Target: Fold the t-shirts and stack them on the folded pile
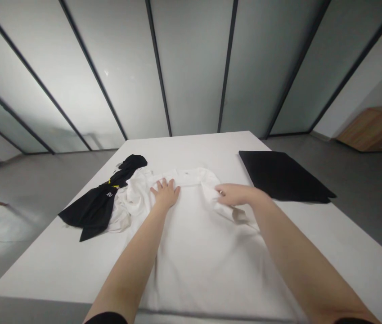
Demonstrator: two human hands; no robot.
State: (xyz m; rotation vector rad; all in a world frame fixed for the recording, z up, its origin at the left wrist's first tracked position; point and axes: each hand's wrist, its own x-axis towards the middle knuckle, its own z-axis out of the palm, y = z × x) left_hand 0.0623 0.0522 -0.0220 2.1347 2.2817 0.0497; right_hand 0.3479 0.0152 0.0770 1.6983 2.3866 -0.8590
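A white shirt [191, 234] lies spread on the table, its neck opening at the far end. My left hand [166, 193] rests flat on it just below the neckline, fingers spread. On the right, my right hand [235, 194] is closed, pinching the shirt's fabric by the shoulder or sleeve, where the cloth is lifted and folded. The fingertips there are partly hidden. White cloth bunches up left of my left hand; I cannot tell whether it all belongs to this shirt.
A crumpled black garment [98, 204] with yellow trim and white lettering lies at the left, touching the white cloth. Flat black sheets or folded cloths [281, 175] lie at the right edge of the white table [207, 146]. Frosted panels [191, 67] stand behind; a wooden box-like piece [373, 128] is far right.
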